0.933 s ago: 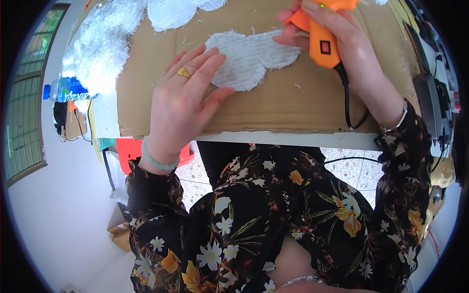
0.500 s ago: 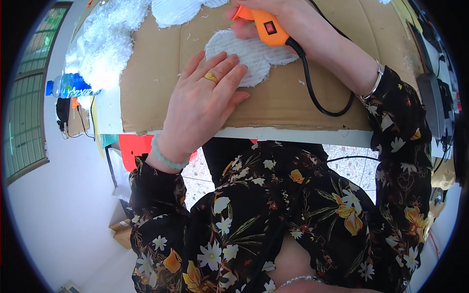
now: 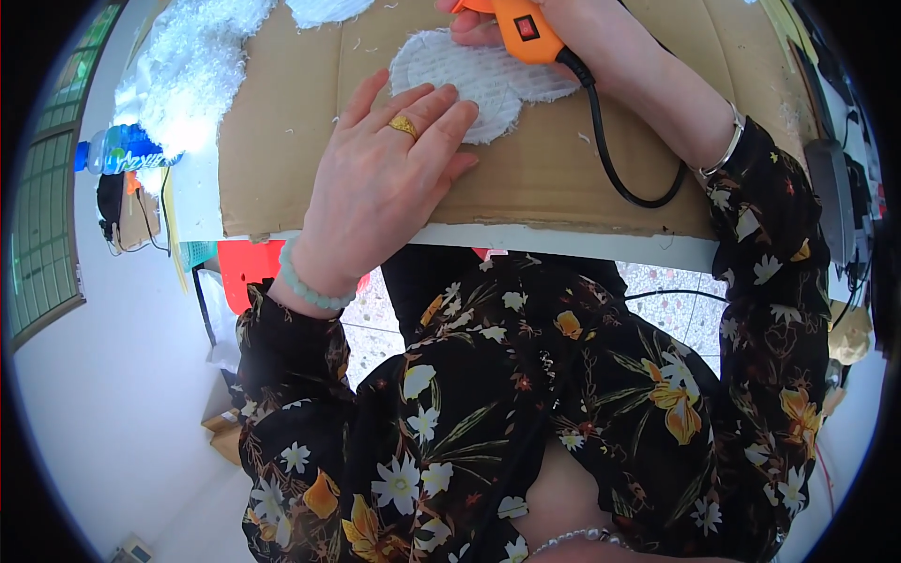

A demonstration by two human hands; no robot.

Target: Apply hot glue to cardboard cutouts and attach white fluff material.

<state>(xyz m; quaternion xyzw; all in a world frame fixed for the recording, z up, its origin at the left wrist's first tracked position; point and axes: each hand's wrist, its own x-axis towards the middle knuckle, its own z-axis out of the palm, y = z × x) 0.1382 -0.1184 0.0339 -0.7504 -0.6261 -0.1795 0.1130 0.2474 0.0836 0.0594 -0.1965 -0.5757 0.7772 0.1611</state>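
Note:
A white ribbed fabric piece with rounded lobes and frayed edges lies on the brown cardboard. My left hand rests palm down at its near left edge, with fingers spread and the fingertips over the fabric. A gold ring is on one finger. At the top of the view, my right hand is closed around the handle of an orange glue gun, above the far side of the fabric. The tool has a red switch and a black cord; its front end is cut off by the frame.
A pile of shiny white fibres is at the far left, with a plastic bottle beside it. Another white fabric piece lies at the top edge. A red stool stands below the table edge. A grey box-like device is at the right.
The whole scene sits slightly higher in the picture. My right hand still grips the glue gun, and my left hand stays at the fabric with hardly any shift relative to it.

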